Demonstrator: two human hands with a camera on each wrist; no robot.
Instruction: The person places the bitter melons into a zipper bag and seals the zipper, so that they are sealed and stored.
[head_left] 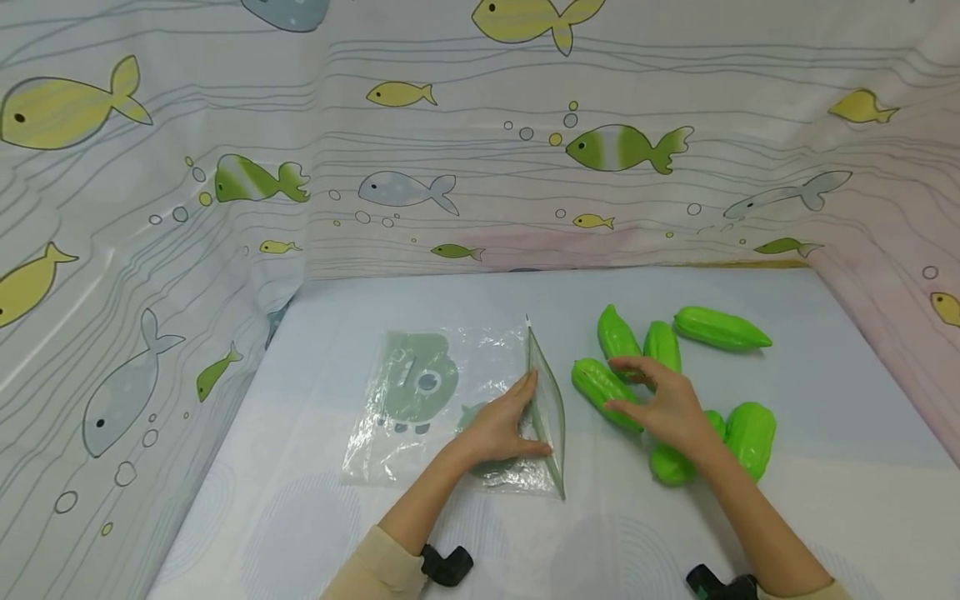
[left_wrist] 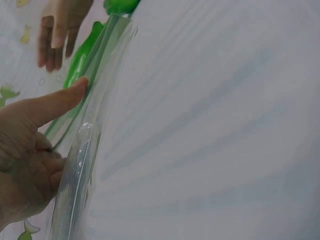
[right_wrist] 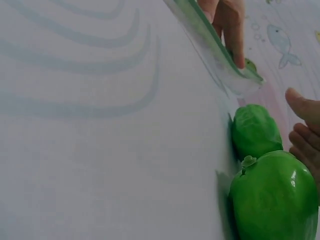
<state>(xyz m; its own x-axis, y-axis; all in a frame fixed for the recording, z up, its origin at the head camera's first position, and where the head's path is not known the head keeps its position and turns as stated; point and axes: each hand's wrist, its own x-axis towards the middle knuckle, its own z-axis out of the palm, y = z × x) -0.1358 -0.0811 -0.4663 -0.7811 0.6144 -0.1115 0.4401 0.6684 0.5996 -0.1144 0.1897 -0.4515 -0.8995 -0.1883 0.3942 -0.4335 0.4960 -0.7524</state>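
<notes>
A clear zip bag (head_left: 420, 379) with green animal prints lies flat, its green-edged mouth (head_left: 553, 400) gaping to the right. My left hand (head_left: 495, 429) rests at that mouth with thumb and fingers spread along the rim. In the left wrist view, the left thumb (left_wrist: 60, 102) lies straight against the green strip. Above a bright green cucumber-shaped vegetable (head_left: 596, 385), my right hand (head_left: 671, 408) hovers with thumb and fingers apart. Whether it touches the vegetable, I cannot tell. The right wrist view shows two more green vegetables (right_wrist: 275, 200) beside the right hand (right_wrist: 307, 135).
Several similar green vegetables lie around the right hand, including one (head_left: 722, 328) at the back right and one (head_left: 752, 437) beside the right wrist. The pale tabletop (head_left: 300, 508) meets a fish-print curtain (head_left: 495, 150) at the back and sides.
</notes>
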